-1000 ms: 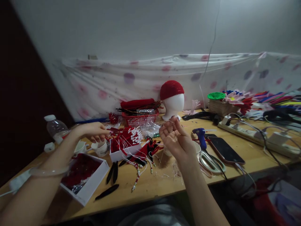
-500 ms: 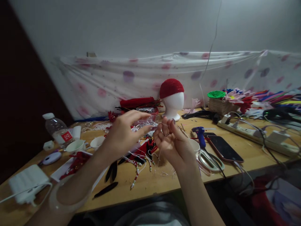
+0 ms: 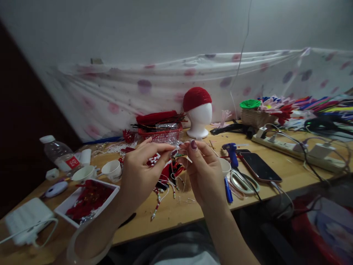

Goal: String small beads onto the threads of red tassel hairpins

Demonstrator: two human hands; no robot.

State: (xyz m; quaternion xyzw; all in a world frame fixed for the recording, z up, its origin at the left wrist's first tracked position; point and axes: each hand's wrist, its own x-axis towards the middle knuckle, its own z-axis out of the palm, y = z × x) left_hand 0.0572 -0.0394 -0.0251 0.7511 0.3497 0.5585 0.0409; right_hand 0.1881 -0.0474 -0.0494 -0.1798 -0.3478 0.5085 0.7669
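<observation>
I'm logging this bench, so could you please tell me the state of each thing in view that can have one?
Left grip: thumb and forefinger nearly together, contents unclear
Right grip: curled, pinching a thin strand
Bottle: capped
White box: open, holding red material
Red basket: open, filled
Mannequin head: upright, red cap on
Phone: screen dark, cable plugged in
Power strip: plugs inserted
Glue gun: power unclear
White cups: upright

We see dark red on our nails [image 3: 193, 145], red and white along the beaded strands [image 3: 159, 198], red on the cap [image 3: 197, 98] — and pink and purple blotches across the white sheet [image 3: 165, 82].
</observation>
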